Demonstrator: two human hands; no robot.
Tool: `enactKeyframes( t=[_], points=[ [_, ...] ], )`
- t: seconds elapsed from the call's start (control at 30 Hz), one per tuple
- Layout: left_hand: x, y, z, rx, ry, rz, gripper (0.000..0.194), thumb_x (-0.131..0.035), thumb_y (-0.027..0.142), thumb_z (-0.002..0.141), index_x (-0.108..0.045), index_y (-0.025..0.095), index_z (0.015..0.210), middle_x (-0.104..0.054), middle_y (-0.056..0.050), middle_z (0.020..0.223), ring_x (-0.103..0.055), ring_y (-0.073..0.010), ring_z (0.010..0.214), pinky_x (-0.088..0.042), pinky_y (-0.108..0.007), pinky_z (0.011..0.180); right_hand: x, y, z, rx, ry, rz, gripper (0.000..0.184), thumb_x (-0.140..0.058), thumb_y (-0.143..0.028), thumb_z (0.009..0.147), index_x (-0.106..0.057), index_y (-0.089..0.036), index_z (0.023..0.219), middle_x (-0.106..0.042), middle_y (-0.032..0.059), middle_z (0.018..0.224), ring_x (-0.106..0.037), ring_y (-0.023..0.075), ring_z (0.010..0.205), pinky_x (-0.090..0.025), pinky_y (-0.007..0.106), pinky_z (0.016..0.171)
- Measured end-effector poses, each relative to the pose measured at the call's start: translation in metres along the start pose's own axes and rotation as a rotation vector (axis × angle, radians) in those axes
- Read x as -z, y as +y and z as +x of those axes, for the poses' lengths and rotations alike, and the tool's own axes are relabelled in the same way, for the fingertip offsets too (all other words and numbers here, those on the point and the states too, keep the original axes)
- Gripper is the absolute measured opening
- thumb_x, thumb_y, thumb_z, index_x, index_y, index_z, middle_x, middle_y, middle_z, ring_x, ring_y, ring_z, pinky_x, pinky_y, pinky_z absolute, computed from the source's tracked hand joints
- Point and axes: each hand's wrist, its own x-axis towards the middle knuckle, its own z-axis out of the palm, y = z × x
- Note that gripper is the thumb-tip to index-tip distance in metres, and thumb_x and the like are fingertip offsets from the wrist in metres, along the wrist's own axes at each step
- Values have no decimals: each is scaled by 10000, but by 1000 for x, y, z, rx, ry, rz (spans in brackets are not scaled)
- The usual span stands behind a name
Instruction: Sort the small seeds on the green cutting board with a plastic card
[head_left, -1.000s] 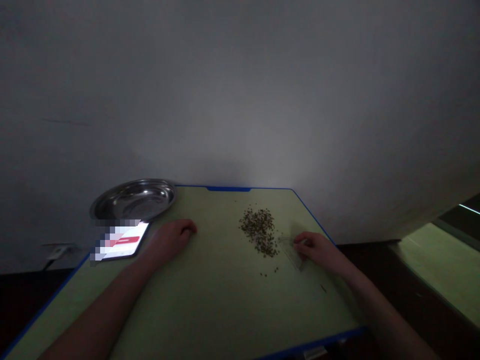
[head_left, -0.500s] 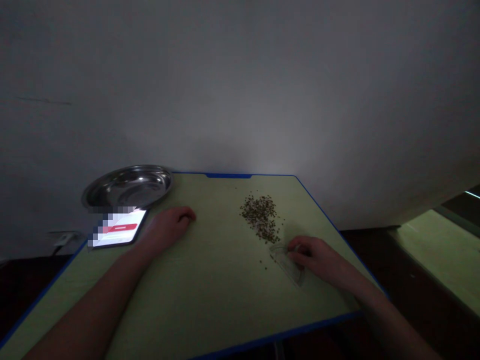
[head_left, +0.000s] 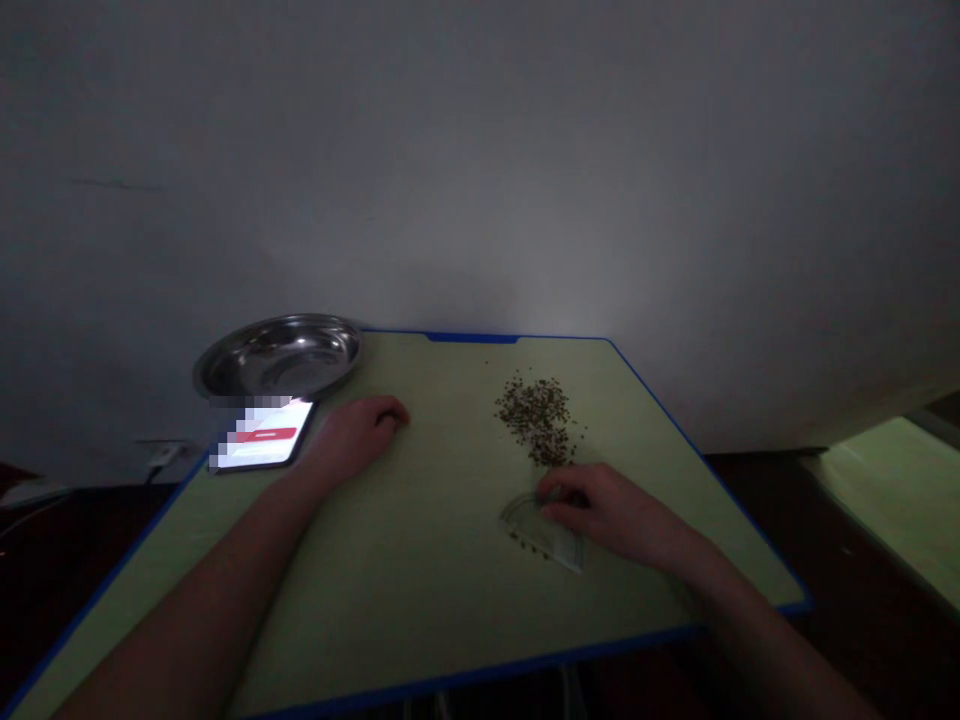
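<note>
My right hand (head_left: 596, 505) pinches a clear plastic protractor (head_left: 531, 522) at its upper right part, low over the table. Along the protractor's lower left edge lie several small brown grains (head_left: 529, 545). Just beyond my right fingers is a loose heap of brown and pale grains (head_left: 536, 412), with strays scattered around it. My left hand (head_left: 367, 430) rests on the table to the left of the heap, its fingers curled in and nothing visible in them.
A shiny steel basin (head_left: 281, 355) stands at the back left corner. In front of it, beside my left wrist, lies a phone (head_left: 266, 437) with a lit screen. The pale table (head_left: 405, 560) has a blue edge and meets a grey wall (head_left: 480, 180).
My right hand has moved the protractor left and towards me, from the heap's right side to below it, reaching the stray grains. My left hand stays resting. The view has shifted slightly.
</note>
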Motion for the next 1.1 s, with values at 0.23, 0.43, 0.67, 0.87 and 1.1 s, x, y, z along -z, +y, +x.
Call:
enactKeyframes(
  t=[0.23, 0.43, 0.67, 0.87, 1.1],
  points=[
    [-3, -2, -1, -15, 20, -13, 359, -379, 228, 783, -699, 230, 945, -713, -39, 976, -640, -214, 875, -473, -343, 802, 0, -9, 0, 14, 1, -76, 138, -574, -221, 843, -691, -228, 915, -702, 1, 805, -608, 142, 701, -412, 251, 612],
    [-3, -2, -1, -33, 25, -13, 351, -381, 227, 783, -697, 232, 935, -715, -34, 976, -641, -215, 883, -473, -344, 807, 10, -6, -9, -12, 178, -273, 180, -544, -274, 879, -680, -234, 989, -721, 23, 829, -619, 164, 681, -415, 287, 621],
    [-3, -4, 0, -34, 14, -12, 353, -385, 226, 779, -699, 230, 941, -717, -36, 976, -642, -212, 883, -475, -337, 801, 16, -5, -19, 18, 290, -413, 192, -515, -318, 894, -686, -246, 941, -722, 44, 829, -645, 202, 711, -424, 319, 629],
    [-2, -1, -1, -25, 10, -13, 361, -384, 217, 774, -703, 223, 943, -714, -42, 971, -639, -218, 875, -473, -340, 800, 9, -10, -33, 93, 163, -231, 188, -501, -316, 914, -663, -224, 890, -705, 38, 860, -631, 173, 753, -442, 292, 670],
    [-1, 0, -2, -17, 8, -13, 354, -382, 219, 776, -701, 221, 927, -715, -39, 969, -638, -212, 877, -468, -333, 807, 5, -14, -35, 96, 45, -135, 186, -511, -305, 916, -664, -225, 847, -675, 15, 790, -608, 147, 711, -422, 268, 637]
  ],
)
